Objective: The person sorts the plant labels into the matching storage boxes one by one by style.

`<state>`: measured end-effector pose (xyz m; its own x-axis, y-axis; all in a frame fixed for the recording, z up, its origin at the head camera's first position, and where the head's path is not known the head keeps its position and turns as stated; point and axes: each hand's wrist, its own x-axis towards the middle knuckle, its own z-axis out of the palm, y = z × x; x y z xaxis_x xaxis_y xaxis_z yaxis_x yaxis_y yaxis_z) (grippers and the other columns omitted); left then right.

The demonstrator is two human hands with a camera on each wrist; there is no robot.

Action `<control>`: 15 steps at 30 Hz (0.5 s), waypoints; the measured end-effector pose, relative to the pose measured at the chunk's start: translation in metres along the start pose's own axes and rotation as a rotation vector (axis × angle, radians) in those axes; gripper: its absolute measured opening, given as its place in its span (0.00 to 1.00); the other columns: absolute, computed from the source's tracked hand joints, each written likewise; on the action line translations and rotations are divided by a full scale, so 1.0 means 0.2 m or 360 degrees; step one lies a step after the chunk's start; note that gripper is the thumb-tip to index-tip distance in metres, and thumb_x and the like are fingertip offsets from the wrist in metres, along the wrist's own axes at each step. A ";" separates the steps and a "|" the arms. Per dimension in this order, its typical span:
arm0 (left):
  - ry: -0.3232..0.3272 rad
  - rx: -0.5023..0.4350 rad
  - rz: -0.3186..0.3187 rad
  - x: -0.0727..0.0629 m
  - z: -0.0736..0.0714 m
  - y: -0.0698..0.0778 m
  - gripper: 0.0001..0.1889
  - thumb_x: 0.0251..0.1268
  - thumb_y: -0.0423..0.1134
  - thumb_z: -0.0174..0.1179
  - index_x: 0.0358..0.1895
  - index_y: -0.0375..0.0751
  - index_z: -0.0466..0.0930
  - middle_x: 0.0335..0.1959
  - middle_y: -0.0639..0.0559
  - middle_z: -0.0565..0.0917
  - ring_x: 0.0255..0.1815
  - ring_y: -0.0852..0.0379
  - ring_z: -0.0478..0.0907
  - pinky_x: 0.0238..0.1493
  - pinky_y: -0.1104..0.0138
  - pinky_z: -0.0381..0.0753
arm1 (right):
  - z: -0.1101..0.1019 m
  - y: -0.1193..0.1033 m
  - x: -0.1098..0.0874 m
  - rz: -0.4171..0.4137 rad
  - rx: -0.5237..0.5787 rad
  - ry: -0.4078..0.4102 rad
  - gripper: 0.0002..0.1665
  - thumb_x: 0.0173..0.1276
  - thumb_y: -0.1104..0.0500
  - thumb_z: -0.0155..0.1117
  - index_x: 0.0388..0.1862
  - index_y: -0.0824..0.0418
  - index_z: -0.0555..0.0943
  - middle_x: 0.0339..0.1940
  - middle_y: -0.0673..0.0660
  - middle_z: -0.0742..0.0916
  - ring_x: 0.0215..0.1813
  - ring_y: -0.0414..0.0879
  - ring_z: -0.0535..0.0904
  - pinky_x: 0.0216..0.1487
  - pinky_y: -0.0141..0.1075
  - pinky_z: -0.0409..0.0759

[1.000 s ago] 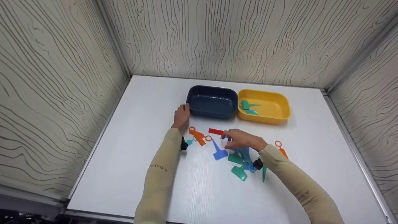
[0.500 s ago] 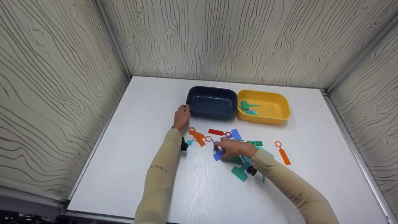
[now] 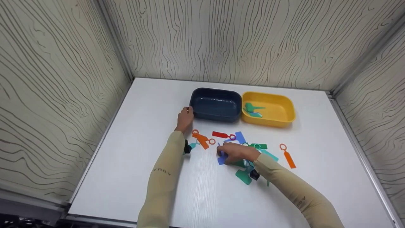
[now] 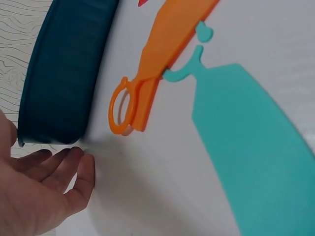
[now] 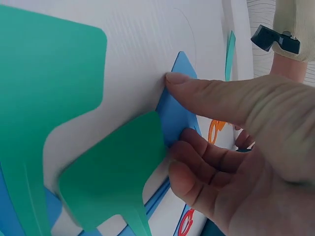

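Right hand (image 3: 233, 152), moved off red tag (image 3: 219, 135), narrowly pinches blue tag (image 5: 173, 117); adjacent green tag (image 5: 115, 169) might catch, dragging along

right hand (image 3: 234, 152) is hiding part of blue tag (image 3: 221, 159), black wrist device (image 3: 187, 148) is partly covering teal tag (image 3: 193, 145), green tag (image 5: 54, 69) is running off right-wrist view's edge
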<state>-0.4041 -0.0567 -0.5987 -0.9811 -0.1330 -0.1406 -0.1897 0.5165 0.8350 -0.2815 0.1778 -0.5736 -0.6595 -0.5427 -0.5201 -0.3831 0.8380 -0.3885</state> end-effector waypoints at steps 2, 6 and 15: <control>-0.0002 -0.0002 0.0000 0.00 0.00 0.00 0.27 0.79 0.54 0.36 0.64 0.37 0.70 0.60 0.41 0.79 0.62 0.45 0.76 0.64 0.55 0.73 | 0.00 0.00 0.00 0.0002 0.0013 0.0005 0.22 0.61 0.55 0.73 0.53 0.45 0.78 0.44 0.49 0.79 0.48 0.45 0.74 0.55 0.44 0.78; -0.0006 -0.0004 -0.0001 0.00 0.00 0.00 0.27 0.79 0.54 0.36 0.64 0.37 0.71 0.59 0.41 0.79 0.62 0.45 0.76 0.64 0.55 0.73 | 0.01 0.00 -0.01 -0.0003 0.0027 0.0017 0.21 0.61 0.54 0.73 0.53 0.45 0.78 0.44 0.49 0.79 0.48 0.45 0.74 0.55 0.45 0.78; -0.0023 -0.0039 -0.0007 0.01 0.00 -0.01 0.27 0.79 0.55 0.36 0.64 0.39 0.71 0.60 0.42 0.78 0.62 0.46 0.75 0.64 0.55 0.72 | 0.01 0.02 0.01 -0.0088 0.0048 0.0115 0.15 0.66 0.53 0.69 0.51 0.49 0.81 0.40 0.48 0.81 0.43 0.45 0.74 0.52 0.41 0.77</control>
<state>-0.4049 -0.0580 -0.6009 -0.9807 -0.1229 -0.1520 -0.1933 0.4948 0.8472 -0.2828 0.1804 -0.5780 -0.6834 -0.5816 -0.4413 -0.4012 0.8042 -0.4386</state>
